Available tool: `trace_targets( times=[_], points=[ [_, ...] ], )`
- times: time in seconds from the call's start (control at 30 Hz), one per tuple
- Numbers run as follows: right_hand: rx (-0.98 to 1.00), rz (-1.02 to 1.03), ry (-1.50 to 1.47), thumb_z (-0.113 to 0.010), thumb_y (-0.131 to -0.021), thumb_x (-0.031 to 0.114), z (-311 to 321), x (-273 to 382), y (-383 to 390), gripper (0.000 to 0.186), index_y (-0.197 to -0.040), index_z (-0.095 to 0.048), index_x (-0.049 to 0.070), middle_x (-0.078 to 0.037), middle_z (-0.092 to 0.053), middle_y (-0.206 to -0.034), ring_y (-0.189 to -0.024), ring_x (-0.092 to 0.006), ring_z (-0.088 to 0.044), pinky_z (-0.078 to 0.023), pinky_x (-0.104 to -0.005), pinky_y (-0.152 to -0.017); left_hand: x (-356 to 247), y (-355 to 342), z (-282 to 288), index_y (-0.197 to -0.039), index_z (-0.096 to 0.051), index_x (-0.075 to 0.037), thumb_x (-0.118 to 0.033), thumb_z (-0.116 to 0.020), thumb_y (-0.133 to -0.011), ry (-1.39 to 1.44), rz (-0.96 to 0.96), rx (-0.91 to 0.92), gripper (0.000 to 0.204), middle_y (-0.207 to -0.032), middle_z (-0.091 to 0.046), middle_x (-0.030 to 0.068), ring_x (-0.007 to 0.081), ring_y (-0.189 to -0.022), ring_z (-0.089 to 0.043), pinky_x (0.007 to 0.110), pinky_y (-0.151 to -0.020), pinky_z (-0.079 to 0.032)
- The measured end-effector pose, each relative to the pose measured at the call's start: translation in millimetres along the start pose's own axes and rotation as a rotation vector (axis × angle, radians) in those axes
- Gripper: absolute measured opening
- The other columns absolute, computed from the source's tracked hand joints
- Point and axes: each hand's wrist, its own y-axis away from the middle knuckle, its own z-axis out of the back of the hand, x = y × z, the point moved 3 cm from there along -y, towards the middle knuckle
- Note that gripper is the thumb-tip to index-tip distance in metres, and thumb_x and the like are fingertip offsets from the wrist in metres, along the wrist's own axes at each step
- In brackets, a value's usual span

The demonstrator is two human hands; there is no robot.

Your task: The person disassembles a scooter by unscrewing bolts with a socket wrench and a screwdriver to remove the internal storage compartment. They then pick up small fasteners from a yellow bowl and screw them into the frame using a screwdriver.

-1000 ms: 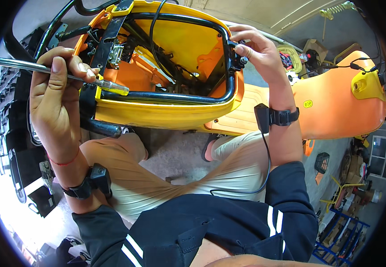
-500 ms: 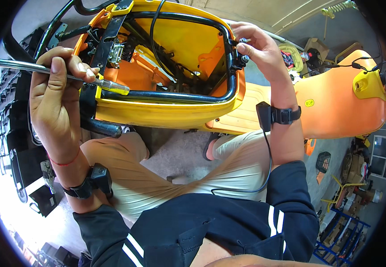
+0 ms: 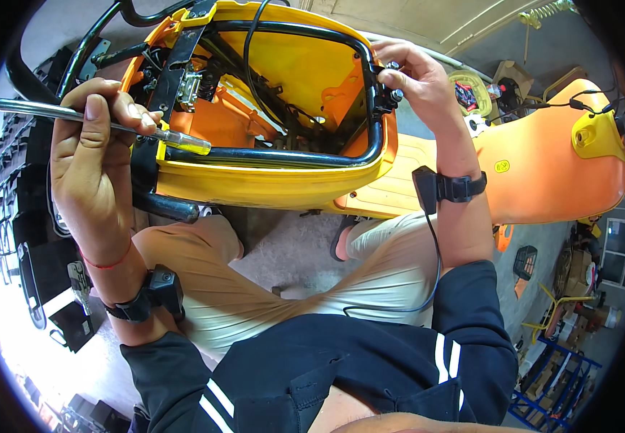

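Note:
My left hand [image 3: 96, 151] is closed around a long screwdriver [image 3: 190, 142], its shiny shaft pointing left and its clear yellowish handle lying just above the yellow body's near edge. On the right, my right hand [image 3: 424, 85] pinches at a bolt [image 3: 392, 66] on a small black bracket, thumb and fingers round it; the fingertips are partly hidden. A second bolt [image 3: 397, 94] sits just below. The bracket is fixed to the black tubular frame [image 3: 283, 157], which rings the opening of a yellow and orange vehicle body [image 3: 276, 184]. A black cable [image 3: 246, 54] hangs into it.
An orange seat-like body part [image 3: 550, 155] stretches out at the right. A black tyre [image 3: 24, 173] stands at the left. Behind the right hand are a yellow-green basket [image 3: 471, 90] and boxes; a blue rack [image 3: 554, 386] with clutter stands at lower right.
Almost nothing differs. My right fingers have shifted slightly at the bolt, and the left hand with the screwdriver has moved a touch to the right.

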Motion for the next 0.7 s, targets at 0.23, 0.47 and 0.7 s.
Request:
trace_targets(
  times=[0.23,0.47,0.7],
  points=[
    [-0.034,-0.024,0.012,-0.074,-0.088,0.019,2,-6,-2,0.03,-0.113,-0.066,0.004,-0.005,-0.064,-0.114,-0.091,-0.0085,-0.056,-0.048,-0.0234,-0.081,1,0,3,-0.118,-0.053,0.006,-0.015,-0.043,-0.105,0.004,0.008,0.007,0.026,-0.089,-0.06,0.0131,0.0207,-0.084,-0.061,0.034,-0.088,-0.05],
    [-0.03,0.034,-0.007,-0.075,-0.088,0.019,5,-1,-2,0.035,-0.117,-0.063,0.004,-0.002,-0.064,-0.099,-0.078,-0.0035,-0.053,-0.047,-0.0204,-0.071,-3,-2,-3,-0.118,-0.054,0.002,-0.016,-0.04,-0.106,-0.03,0.069,0.005,0.025,-0.088,-0.052,0.0083,0.0179,-0.086,-0.055,0.039,-0.095,-0.046],
    [-0.069,-0.111,0.118,-0.078,-0.084,0.028,0,-3,-7,0.027,-0.091,-0.072,0.003,-0.004,-0.068,-0.099,-0.084,-0.0115,-0.059,-0.048,-0.0271,-0.074,-2,-2,-4,-0.117,-0.055,0.001,-0.015,-0.042,-0.105,-0.043,-0.042,0.035,0.024,-0.089,-0.057,0.01,0.02,-0.086,-0.059,0.038,-0.092,-0.048]
  ],
)
